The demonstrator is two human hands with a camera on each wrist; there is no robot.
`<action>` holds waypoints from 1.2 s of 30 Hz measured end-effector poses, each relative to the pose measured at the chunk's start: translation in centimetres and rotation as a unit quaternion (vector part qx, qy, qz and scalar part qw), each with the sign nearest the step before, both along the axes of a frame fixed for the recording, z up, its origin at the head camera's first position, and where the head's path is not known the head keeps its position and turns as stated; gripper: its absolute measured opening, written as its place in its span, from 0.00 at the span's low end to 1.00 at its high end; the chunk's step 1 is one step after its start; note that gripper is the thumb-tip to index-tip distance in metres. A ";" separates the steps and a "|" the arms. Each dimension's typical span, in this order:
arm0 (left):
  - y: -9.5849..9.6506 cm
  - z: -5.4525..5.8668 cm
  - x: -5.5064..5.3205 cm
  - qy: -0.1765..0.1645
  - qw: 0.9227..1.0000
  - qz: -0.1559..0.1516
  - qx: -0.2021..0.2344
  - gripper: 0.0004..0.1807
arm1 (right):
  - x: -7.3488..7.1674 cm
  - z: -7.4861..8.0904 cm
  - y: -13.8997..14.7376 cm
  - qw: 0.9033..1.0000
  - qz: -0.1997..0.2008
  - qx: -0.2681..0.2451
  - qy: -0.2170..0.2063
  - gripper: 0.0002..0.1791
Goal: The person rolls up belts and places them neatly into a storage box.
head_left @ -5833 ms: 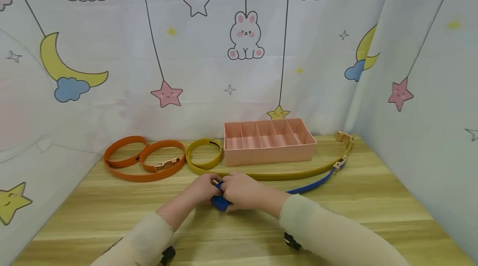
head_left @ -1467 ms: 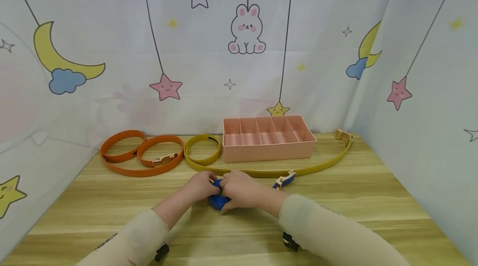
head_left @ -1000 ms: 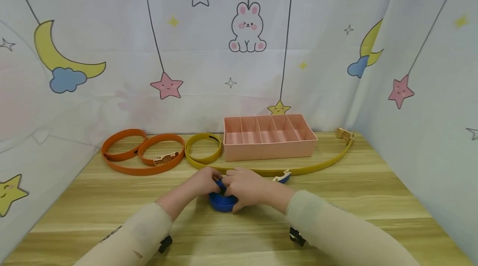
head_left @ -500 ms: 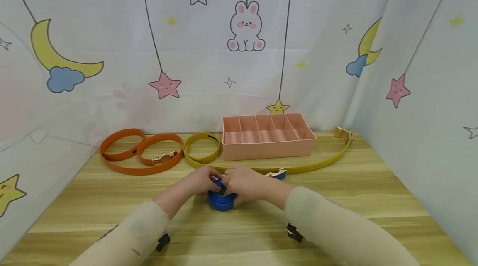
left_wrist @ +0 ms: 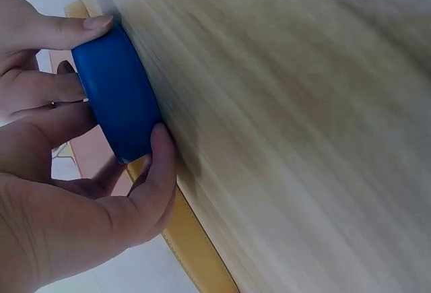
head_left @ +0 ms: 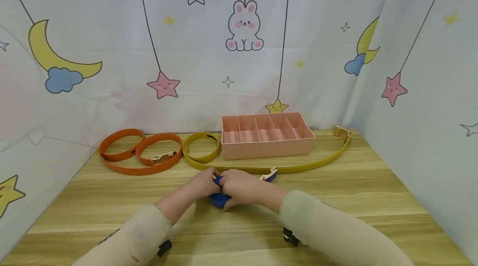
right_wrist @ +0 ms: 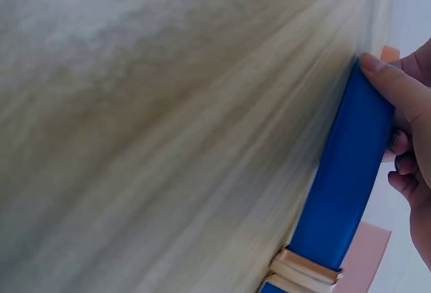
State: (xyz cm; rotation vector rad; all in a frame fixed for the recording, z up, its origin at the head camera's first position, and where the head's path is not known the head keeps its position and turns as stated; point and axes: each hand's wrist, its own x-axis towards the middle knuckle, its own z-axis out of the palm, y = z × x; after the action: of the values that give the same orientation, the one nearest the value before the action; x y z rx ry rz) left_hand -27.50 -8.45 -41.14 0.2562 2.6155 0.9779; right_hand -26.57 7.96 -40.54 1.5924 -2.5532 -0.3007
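Observation:
Both hands hold a blue belt (head_left: 219, 201), rolled into a tight coil on the table's middle. My left hand (head_left: 204, 183) grips the coil's left side; in the left wrist view its thumb and fingers pinch the coil's edge. From the right, my right hand (head_left: 242, 188) holds the roll, thumb on its outer face, and covers part of it. A short tail of the belt runs out past the right hand to a gold buckle (head_left: 269, 174), close to the yellow belt (head_left: 291, 169). The right wrist view shows that flat tail and its metal buckle (right_wrist: 306, 267).
A pink divided box (head_left: 268, 148) stands at the back. An orange belt (head_left: 140, 170) lies in loose loops at the back left. The yellow belt has one loop left of the box and its buckle (head_left: 341, 133) at the far right. A patterned curtain (head_left: 209, 58) hangs behind.
The blue belt's buckle end has drawn leftward, from beside the yellow belt's buckle to near the right hand, as its loose tail shortened. Both hands stay at the coil.

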 end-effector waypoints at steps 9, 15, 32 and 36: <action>-0.2 0.3 -0.1 0.018 0.999 -0.040 0.012 0.19 | 0.0 0.1 0.9 0.998 0.032 0.024 0.047 0.24; -0.5 0.7 -0.6 0.005 0.996 -0.092 -0.011 0.17 | -0.3 0.6 1.9 0.999 0.033 0.031 0.023 0.22; -1.3 0.5 -1.1 0.014 0.998 -0.063 -0.005 0.17 | -0.5 1.0 0.9 0.999 0.031 0.039 0.020 0.15; -1.4 0.4 -0.9 0.014 0.999 -0.044 0.001 0.19 | -0.5 0.8 0.6 0.999 0.005 0.038 0.004 0.18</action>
State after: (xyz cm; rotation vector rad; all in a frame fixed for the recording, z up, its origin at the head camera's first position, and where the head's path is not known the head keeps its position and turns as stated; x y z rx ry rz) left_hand -28.36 -9.90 -40.70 0.3844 2.6049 0.9553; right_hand -27.03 8.52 -39.77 1.6268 -2.5560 -0.4057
